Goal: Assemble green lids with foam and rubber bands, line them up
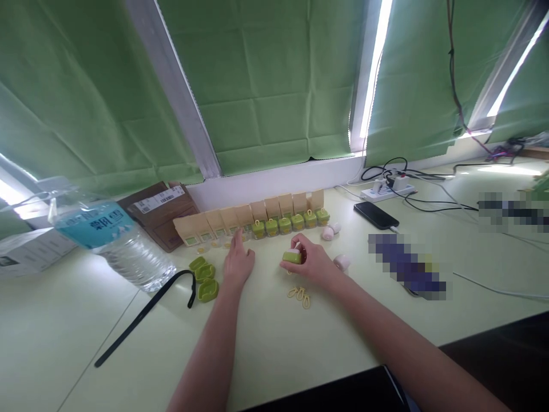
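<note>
In my right hand (311, 262) is a small green case with a pale pink top (292, 256), pinched between thumb and fingers above the table. My left hand (239, 264) reaches to the row of small packs, fingers stretched out and thumb apart; its fingertips are at a clear cup, and whether they touch it I cannot tell. Several packs in the row hold green cases with cream loops (285, 224); those at the left show clear cups with tan cards (213, 222) behind. Loose green shells (207, 290) lie left of my left hand. Cream loops (301, 294) lie below my right hand.
Pale pink pieces (328, 232) sit right of the row. A large water bottle (115, 240), a cardboard box (160, 212) and a black strap (146, 315) are at the left. A phone (376, 216), a power strip (388, 191) and cables lie at the right.
</note>
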`<state>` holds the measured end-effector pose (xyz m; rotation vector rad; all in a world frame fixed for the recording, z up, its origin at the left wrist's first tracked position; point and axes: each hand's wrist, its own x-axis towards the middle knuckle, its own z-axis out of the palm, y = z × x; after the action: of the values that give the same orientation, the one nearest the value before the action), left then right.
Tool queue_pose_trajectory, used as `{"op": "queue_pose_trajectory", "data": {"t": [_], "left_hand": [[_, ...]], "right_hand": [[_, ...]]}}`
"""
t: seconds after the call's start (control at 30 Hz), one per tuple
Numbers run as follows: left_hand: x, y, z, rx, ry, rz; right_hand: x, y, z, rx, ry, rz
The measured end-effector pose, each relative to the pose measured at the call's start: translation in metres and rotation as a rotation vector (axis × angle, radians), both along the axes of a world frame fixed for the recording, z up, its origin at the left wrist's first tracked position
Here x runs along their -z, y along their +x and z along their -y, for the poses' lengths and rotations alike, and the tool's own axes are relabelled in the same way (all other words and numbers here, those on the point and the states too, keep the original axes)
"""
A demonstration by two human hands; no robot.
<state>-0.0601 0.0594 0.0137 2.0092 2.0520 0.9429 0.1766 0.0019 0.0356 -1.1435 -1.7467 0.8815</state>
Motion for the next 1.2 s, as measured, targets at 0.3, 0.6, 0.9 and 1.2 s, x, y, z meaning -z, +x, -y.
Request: {"op": "queue_pose_trajectory", "data": {"t": [0.3,0.6,0.9,1.2], "left_hand": [[-0.003,0.003,0.006,0.049,0.056,-0.076],[0.000,0.004,0.010,0.159,0.162,0.004],[-0.003,0.041,0.031,0.437,0.094,0.214],[-0.011,0.054,0.043,0.510,0.114,0.378]], "right_hand": [[0.001,0.000,-0.001,-0.007,0.004,0.014],[0.002,0.000,-0.001,-0.003,-0.003,0.013],[0.001,-0.001,-0.003,0.032,0.055,-0.068],[0.000,0.000,-0.004,0.084,0.105,-0.088]]}}
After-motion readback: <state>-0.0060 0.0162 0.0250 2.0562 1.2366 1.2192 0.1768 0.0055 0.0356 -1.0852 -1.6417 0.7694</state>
